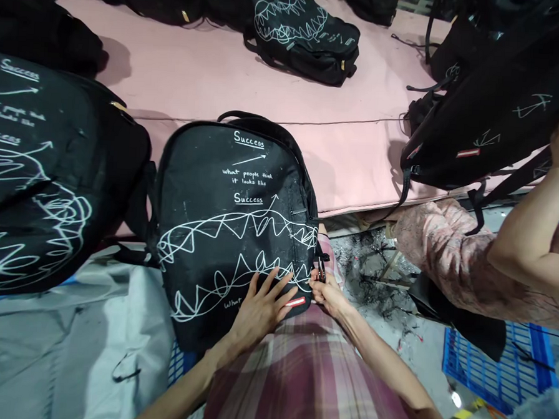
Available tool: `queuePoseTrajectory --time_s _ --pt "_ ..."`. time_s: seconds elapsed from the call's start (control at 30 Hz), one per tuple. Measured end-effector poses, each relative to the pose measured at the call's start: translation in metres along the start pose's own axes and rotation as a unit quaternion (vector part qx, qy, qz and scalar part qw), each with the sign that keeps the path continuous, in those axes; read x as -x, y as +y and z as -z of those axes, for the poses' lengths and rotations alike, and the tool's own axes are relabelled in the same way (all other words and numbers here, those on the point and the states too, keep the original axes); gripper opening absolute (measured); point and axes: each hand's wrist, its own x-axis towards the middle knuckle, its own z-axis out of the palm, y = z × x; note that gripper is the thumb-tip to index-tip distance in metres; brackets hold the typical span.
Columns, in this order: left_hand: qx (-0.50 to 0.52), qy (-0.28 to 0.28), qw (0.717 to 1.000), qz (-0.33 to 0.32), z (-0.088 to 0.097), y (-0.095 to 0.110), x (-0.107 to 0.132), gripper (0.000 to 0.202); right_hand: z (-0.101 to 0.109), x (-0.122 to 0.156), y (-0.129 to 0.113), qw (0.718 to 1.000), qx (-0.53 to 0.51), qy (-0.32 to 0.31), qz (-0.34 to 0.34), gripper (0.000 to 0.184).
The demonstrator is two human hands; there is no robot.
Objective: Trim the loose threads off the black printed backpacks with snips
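A black backpack (232, 219) printed with white scribbles and the word "Success" lies on my lap, its top towards the pink table. My left hand (261, 303) rests flat on its lower front, fingers spread, next to a small red-and-white label (295, 302). My right hand (326, 292) is closed in a pinch at the bag's right edge, holding a small dark tool (322, 272), perhaps snips, against the side seam.
A pink table (230, 75) holds more black backpacks: one at far centre (302, 32), one large at left (37, 178). Another person's arm (531, 235) holds a backpack (495, 114) at right. Blue crate (491, 364) and thread scraps lie on the floor.
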Motion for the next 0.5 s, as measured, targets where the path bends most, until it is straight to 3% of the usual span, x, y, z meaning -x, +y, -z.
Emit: queuePoseTrajectory --time_s 0.33,0.5 --pt "-0.005 0.012 1.0 -0.016 -0.005 -0.001 0.006 0.034 0.001 -0.002 -0.002 0.999 0.045 -0.027 0.001 0.032" --pt "0.007 0.01 1.0 -0.013 -0.009 -0.003 0.011 0.033 0.0 -0.005 0.002 0.993 0.106 -0.049 0.017 0.022"
